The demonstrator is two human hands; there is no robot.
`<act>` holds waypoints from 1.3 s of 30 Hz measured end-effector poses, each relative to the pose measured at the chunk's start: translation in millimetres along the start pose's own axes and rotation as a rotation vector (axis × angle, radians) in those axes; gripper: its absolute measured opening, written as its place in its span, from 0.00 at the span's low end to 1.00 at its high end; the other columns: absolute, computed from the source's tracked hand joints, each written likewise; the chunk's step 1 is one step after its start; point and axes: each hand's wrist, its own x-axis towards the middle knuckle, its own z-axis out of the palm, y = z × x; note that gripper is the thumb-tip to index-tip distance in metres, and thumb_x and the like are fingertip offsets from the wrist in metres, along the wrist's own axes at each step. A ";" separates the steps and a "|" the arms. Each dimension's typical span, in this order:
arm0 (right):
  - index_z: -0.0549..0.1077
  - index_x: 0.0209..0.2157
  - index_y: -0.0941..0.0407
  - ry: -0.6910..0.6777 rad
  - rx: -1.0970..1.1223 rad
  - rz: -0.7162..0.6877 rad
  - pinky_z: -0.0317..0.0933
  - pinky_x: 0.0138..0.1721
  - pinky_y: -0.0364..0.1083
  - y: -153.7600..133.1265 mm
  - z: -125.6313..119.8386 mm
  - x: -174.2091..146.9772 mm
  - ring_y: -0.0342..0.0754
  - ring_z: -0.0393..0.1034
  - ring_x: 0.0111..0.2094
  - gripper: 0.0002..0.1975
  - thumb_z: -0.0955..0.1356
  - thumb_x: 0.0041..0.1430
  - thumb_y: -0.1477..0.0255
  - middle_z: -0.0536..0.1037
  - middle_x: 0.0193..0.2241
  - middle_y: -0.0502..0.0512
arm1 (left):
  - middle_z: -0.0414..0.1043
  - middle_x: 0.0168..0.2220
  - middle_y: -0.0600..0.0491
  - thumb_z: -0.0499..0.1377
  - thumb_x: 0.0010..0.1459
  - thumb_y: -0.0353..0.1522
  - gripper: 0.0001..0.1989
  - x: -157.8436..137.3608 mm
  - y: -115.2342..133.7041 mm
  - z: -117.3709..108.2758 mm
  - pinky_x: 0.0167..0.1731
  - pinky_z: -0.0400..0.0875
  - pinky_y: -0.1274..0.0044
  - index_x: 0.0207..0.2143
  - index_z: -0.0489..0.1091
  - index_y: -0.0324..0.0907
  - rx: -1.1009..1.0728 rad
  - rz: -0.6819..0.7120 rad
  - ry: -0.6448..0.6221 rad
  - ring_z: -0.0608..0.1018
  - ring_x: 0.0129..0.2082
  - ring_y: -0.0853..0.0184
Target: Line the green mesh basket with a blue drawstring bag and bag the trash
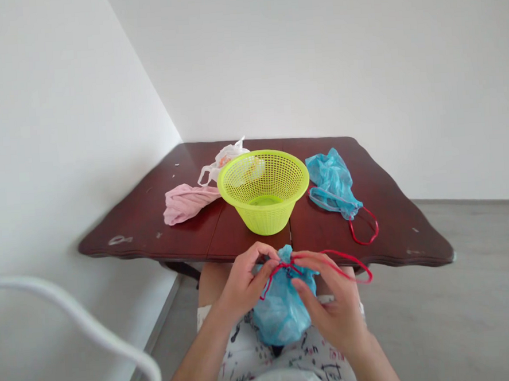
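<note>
A light blue plastic drawstring bag (283, 312) hangs over my lap, its neck gathered under a red cord. At the left of the neck, the thumb and fingers of my left hand (251, 277) pinch the red drawstring (272, 277). My right hand (330, 295) grips the bag at the right side of the neck, its thumb lower down against the plastic. A loop of the cord sticks out to the right past my right fingers. What fills the bag is hidden by the cloudy plastic.
A yellow-green plastic basket (262, 219) stands on the dark red wooden table (249, 245). Left of it lie a pink cloth (188, 203) and a white plastic bag (212, 173). Another blue bag (334, 180) with a red cord lies right. A white cable (90, 327) crosses the lower left.
</note>
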 end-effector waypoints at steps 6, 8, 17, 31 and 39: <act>0.80 0.56 0.47 0.224 -0.104 0.023 0.81 0.52 0.56 14.5 29.9 5.0 0.58 0.81 0.56 0.13 0.77 0.75 0.74 0.81 0.56 0.61 | 0.87 0.40 0.49 0.68 0.78 0.50 0.18 1.5 -2.9 2.6 0.43 0.83 0.71 0.43 0.84 0.46 -0.037 -0.001 0.055 0.87 0.38 0.61; 0.78 0.55 0.47 0.412 -0.198 -0.007 0.79 0.49 0.56 18.4 33.7 -0.8 0.59 0.78 0.53 0.16 0.80 0.70 0.73 0.78 0.52 0.60 | 0.88 0.39 0.49 0.69 0.78 0.49 0.18 1.4 -4.9 0.3 0.42 0.83 0.72 0.43 0.85 0.46 -0.035 0.005 0.062 0.88 0.37 0.61; 0.77 0.48 0.48 0.108 -0.171 -0.106 0.71 0.45 0.54 30.2 30.9 2.7 0.53 0.79 0.40 0.12 0.72 0.75 0.81 0.85 0.39 0.53 | 0.90 0.39 0.51 0.69 0.79 0.41 0.09 2.1 -10.4 -8.1 0.43 0.84 0.72 0.45 0.86 0.49 0.110 0.076 0.073 0.90 0.37 0.61; 0.78 0.42 0.50 -0.040 0.798 0.437 0.67 0.43 0.48 27.7 7.7 3.9 0.53 0.74 0.45 0.13 0.78 0.75 0.57 0.81 0.47 0.58 | 0.89 0.44 0.51 0.66 0.81 0.37 0.05 -2.1 -22.3 -17.5 0.47 0.85 0.76 0.49 0.82 0.46 0.106 0.057 0.219 0.91 0.44 0.64; 0.80 0.49 0.49 -0.303 0.901 0.556 0.49 0.30 0.44 23.8 14.3 -3.2 0.44 0.54 0.28 0.15 0.78 0.76 0.54 0.68 0.29 0.45 | 0.87 0.38 0.51 0.68 0.81 0.41 0.11 5.7 -12.7 -10.8 0.40 0.83 0.79 0.47 0.77 0.44 -0.178 0.024 0.379 0.89 0.38 0.66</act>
